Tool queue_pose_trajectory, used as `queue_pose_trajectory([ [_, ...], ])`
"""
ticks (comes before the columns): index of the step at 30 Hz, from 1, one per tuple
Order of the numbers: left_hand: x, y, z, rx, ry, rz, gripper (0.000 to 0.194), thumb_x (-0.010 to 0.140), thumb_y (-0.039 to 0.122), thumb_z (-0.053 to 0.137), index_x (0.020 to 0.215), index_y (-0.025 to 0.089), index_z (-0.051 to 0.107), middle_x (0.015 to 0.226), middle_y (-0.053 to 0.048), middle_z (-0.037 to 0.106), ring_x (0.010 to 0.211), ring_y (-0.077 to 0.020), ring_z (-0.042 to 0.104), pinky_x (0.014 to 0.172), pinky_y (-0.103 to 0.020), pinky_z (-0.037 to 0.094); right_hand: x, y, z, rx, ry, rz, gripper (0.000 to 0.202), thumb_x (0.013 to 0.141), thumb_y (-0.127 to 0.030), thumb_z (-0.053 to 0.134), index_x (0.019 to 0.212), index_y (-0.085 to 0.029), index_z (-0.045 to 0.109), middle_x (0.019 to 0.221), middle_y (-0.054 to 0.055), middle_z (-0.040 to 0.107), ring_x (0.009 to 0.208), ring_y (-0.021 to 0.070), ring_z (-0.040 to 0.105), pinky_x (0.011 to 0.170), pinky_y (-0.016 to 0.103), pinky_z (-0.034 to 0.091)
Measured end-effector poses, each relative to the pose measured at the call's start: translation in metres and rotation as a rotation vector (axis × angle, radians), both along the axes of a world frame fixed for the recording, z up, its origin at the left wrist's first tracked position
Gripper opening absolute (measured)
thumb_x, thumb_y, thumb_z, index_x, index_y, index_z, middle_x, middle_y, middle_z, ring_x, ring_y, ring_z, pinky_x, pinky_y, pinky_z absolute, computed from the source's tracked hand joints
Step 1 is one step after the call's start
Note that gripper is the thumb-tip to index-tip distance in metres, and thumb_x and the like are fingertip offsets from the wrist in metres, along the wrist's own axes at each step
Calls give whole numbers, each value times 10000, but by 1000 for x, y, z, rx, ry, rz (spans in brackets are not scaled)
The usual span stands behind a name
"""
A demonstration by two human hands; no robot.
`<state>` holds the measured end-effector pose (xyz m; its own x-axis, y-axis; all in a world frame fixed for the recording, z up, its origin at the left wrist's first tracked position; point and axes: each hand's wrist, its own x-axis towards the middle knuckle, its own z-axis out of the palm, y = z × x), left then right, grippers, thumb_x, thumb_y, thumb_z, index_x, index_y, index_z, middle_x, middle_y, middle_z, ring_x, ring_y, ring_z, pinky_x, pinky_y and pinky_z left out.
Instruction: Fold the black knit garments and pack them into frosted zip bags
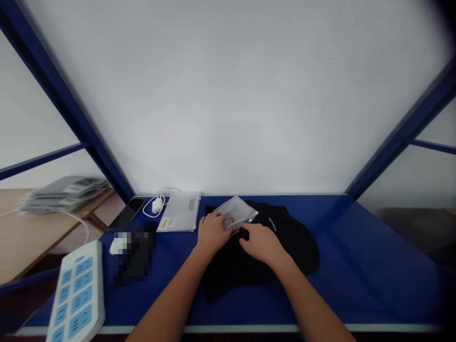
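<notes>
White print on the black garment (285, 237) and the label on the flat bag (164, 223) — too small for me to read
</notes>
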<state>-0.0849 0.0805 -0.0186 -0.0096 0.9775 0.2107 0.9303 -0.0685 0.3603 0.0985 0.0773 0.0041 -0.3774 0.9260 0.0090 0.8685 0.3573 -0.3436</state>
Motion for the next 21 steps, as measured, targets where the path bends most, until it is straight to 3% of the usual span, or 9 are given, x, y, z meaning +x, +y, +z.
queue_pose_trajectory([
  [5,-1,3,-1,82,-52,31,254,814,372,677,1045,286,741,1140,-63,661,1055,-272,585,951,-415,420,10,1,3,-70,81,7,300,794,-301,584,1057,-280,726,957,69,747,895,267,688,734,324,457],
  [9,0,6,3,193,-257,-222,185,874,303,626,1005,274,753,993,-42,682,907,-193,617,812,-302,470,20,7,7,-154,274,4,363,771,-227,589,1102,-269,730,1036,71,744,953,254,679,827,332,477],
  [12,5,4,7,235,-363,-275,200,910,294,575,947,239,764,814,-25,662,695,-143,583,676,-264,455,34,0,22,-192,468,48,455,738,-152,561,1147,-277,717,1095,51,734,1018,252,663,925,371,472],
  [15,10,0,12,254,-418,-270,192,891,275,590,930,219,770,758,-19,641,638,-131,558,639,-256,439,46,-20,40,-197,759,61,526,727,-137,580,1220,-297,670,1220,18,686,1139,247,615,1025,400,433],
  [18,18,-8,17,231,-471,-324,182,860,242,602,898,208,776,734,-20,637,621,-130,554,624,-250,433,40,-40,48,-149,1119,-98,561,761,-235,645,1317,-286,583,1242,34,666,1116,246,628,980,401,480],
  [21,26,-18,21,204,-562,-321,176,791,172,609,833,194,779,718,-25,658,644,-147,585,623,-251,436,22,-46,39,117,1273,-402,544,757,-330,695,1281,-239,580,1141,64,693,1048,251,652,940,407,510],
])
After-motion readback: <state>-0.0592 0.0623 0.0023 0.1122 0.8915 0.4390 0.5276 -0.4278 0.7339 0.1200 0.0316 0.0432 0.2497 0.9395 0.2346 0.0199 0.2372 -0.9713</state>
